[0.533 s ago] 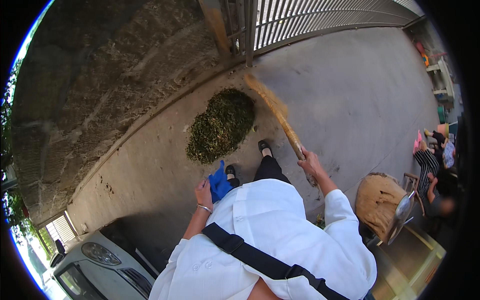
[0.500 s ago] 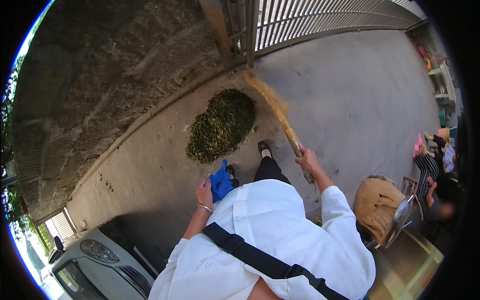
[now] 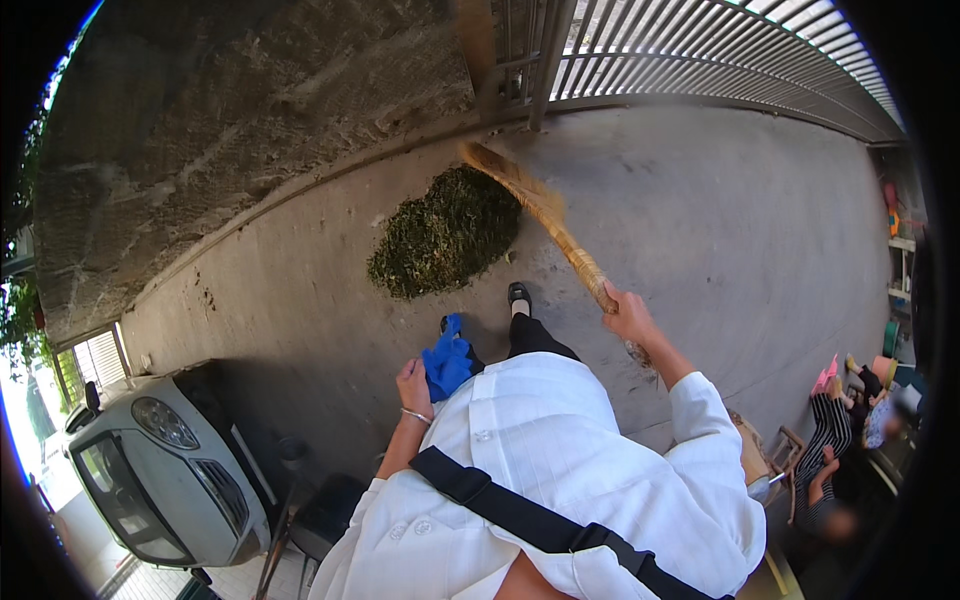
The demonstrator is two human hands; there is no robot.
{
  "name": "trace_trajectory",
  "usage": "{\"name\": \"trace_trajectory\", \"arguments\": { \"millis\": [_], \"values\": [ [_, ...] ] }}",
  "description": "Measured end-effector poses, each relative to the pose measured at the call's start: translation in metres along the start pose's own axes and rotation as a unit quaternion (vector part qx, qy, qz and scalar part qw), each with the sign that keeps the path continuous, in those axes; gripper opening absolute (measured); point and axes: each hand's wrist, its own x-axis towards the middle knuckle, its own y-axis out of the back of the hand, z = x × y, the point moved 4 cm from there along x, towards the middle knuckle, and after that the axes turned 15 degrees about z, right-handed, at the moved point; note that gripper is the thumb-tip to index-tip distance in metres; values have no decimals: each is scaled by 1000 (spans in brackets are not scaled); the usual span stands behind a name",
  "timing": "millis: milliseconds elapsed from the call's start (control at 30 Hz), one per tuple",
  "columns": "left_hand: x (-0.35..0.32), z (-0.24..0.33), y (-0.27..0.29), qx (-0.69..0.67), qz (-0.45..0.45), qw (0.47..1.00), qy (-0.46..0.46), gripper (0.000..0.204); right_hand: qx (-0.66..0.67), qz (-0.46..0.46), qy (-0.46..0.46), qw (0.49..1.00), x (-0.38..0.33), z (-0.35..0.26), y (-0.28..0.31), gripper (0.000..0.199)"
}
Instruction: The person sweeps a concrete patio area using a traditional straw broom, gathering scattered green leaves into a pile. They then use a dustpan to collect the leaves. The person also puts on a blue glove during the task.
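Observation:
My right hand (image 3: pixel 632 318) is closed around the handle of a straw broom (image 3: pixel 560 232). The broom slants up and to the left, its brush end by the far right edge of a heap of dry green leaf bits (image 3: pixel 435 238). At waist height on the left, my left hand (image 3: pixel 412 382) is closed on a crumpled blue cloth (image 3: pixel 447 362), which hangs beside my white shirt. My black shoes stand on the concrete just short of the heap.
A rough wall (image 3: pixel 250 130) runs along the left, meeting a metal barred gate (image 3: pixel 700 60) at the far side. A pale car (image 3: pixel 165 470) is parked lower left. Seated people (image 3: pixel 825 430) are at the right edge, near a wooden block (image 3: pixel 750 450).
The broom's brush end has swung left, to the far edge of the heap. My left hand still holds the blue cloth. The view has shifted, showing more of the car.

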Motion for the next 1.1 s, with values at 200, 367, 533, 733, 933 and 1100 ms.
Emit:
{"name": "trace_trajectory", "arguments": {
  "millis": [200, 367, 533, 733, 933, 1100],
  "values": [
    [-11, 4, -5, 12, 40, 999, 17, 18, -90, -10, 13, 996, 91, 2, -45, 63],
    [-6, -8, 3, -43, 50, 997, 46, 18, -108, -53, 78, 990, 90, -43, -5, 62],
    [-7, -20, 9, -127, 74, 986, 76, 16, -113, -73, 142, 981, 105, -65, 23, 60],
    [-21, -6, 25, -141, 105, 982, 70, 14, -214, -67, 107, 969, 163, -101, -47, 59],
    [-32, -19, 42, -174, 171, 965, 95, 16, -217, -125, 198, 948, 164, -119, -3, 60],
    [-44, -38, 50, -179, 172, 963, 101, 13, -229, -78, 296, 924, 179, -136, -34, 52]
  ]
}}
